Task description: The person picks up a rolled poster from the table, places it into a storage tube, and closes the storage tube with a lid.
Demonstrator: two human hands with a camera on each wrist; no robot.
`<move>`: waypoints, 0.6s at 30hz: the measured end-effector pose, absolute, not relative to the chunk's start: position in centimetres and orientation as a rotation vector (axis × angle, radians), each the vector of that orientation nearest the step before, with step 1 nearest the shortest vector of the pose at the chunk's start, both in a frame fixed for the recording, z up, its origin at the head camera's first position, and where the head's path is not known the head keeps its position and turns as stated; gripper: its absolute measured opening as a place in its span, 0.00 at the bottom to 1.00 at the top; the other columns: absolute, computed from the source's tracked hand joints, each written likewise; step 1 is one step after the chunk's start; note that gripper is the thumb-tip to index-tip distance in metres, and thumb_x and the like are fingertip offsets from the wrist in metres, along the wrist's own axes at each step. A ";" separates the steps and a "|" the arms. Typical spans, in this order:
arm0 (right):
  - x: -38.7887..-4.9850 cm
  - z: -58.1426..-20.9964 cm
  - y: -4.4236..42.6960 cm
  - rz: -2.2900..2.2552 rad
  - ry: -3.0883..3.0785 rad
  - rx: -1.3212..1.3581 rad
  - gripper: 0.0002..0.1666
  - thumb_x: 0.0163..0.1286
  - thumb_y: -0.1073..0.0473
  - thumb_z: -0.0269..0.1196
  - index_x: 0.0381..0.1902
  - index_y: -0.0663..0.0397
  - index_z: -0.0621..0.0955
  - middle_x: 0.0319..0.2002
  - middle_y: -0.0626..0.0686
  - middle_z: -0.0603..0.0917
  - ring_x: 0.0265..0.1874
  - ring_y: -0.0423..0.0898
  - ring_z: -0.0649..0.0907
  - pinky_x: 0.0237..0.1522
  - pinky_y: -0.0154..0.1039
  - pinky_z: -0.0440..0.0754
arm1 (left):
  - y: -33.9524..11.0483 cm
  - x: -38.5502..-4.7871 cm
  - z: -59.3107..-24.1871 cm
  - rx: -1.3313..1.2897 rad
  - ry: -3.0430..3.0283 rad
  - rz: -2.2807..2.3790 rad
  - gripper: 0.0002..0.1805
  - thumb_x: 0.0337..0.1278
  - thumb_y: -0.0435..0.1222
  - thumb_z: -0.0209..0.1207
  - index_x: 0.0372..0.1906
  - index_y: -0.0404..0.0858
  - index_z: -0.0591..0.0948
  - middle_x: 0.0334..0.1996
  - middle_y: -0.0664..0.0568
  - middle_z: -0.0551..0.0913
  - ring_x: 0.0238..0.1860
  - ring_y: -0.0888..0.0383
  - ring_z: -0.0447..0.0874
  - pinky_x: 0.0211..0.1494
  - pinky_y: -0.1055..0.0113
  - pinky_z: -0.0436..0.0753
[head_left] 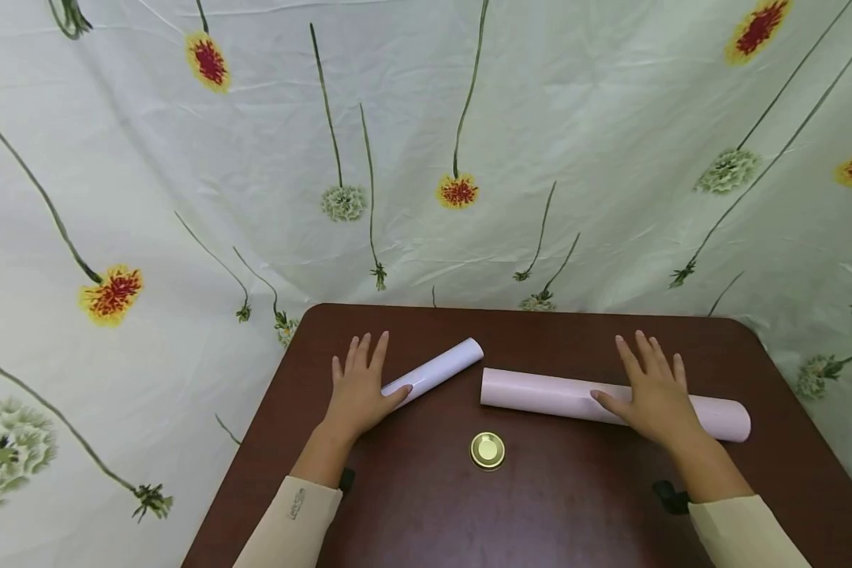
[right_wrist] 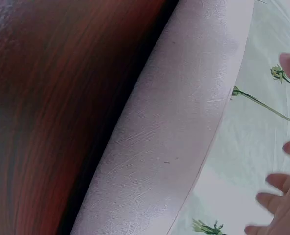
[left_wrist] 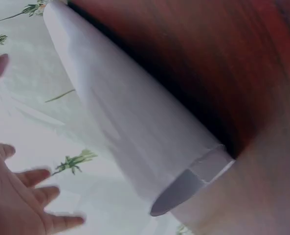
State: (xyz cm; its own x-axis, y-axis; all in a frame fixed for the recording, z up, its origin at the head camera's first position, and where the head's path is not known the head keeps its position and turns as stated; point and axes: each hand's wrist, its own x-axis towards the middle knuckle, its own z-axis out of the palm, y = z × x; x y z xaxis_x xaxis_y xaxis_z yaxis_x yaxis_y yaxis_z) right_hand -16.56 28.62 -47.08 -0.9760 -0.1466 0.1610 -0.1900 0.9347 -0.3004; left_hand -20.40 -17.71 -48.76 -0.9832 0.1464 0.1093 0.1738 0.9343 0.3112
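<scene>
My left hand (head_left: 358, 398) is spread with straight fingers at the near end of a thin white roll (head_left: 436, 371); whether the thumb touches it I cannot tell. In the left wrist view the hollow end of the white roll (left_wrist: 130, 112) faces the camera, and the left hand (left_wrist: 17, 200) holds nothing. My right hand (head_left: 656, 398) is spread over the thicker pink roll (head_left: 554, 396), its fingers apart and not curled round it. The right wrist view shows the pink roll (right_wrist: 159, 117) with the right hand (right_wrist: 284, 200) beyond it, fingers apart.
A round gold lid (head_left: 487, 450) lies on the dark brown table (head_left: 426, 505), nearer than the rolls and between the two forearms. Behind the table and along its sides hangs a pale cloth (head_left: 397, 142) printed with flowers. Dark straps show at both wrists.
</scene>
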 end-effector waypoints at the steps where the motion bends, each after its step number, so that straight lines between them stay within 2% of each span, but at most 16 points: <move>1: -16.6 -47.2 28.7 0.490 -2.958 0.291 0.62 0.62 0.33 0.68 0.82 0.52 0.51 0.78 0.70 0.51 0.78 0.70 0.50 0.74 0.73 0.38 | -17.7 -20.3 -48.9 -0.251 -3.013 -0.511 0.58 0.55 0.62 0.65 0.82 0.48 0.48 0.79 0.36 0.54 0.82 0.38 0.42 0.76 0.28 0.47; 5: -16.6 -47.8 28.8 0.520 -2.983 0.436 0.60 0.58 0.39 0.73 0.79 0.57 0.58 0.76 0.70 0.57 0.76 0.71 0.55 0.72 0.73 0.46 | -17.8 -19.9 -49.6 -0.254 -3.034 -0.550 0.56 0.54 0.59 0.68 0.81 0.46 0.52 0.77 0.35 0.59 0.81 0.36 0.47 0.75 0.30 0.55; 9: -16.5 -48.7 28.6 0.507 -3.009 0.500 0.61 0.56 0.39 0.74 0.78 0.56 0.59 0.75 0.69 0.59 0.75 0.71 0.58 0.71 0.73 0.51 | -17.8 -19.5 -50.2 -0.256 -3.060 -0.577 0.54 0.53 0.56 0.70 0.80 0.44 0.56 0.75 0.35 0.62 0.80 0.35 0.51 0.74 0.31 0.59; 18: -16.6 -49.5 27.7 0.524 -3.030 0.517 0.61 0.56 0.41 0.76 0.79 0.55 0.59 0.74 0.68 0.64 0.73 0.71 0.61 0.70 0.73 0.51 | -17.5 -18.7 -51.2 -0.226 -3.158 -0.641 0.49 0.56 0.49 0.71 0.79 0.41 0.60 0.74 0.35 0.65 0.77 0.36 0.59 0.74 0.34 0.60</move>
State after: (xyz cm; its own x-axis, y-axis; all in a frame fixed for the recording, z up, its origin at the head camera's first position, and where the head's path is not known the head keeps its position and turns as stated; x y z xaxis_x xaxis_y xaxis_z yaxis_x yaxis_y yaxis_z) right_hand -16.60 27.71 -49.50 -0.9448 -0.3182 0.0782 -0.3260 0.8887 -0.3225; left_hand -18.73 -17.54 -51.23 -0.9863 0.1541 -0.0589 0.1190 0.9117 0.3932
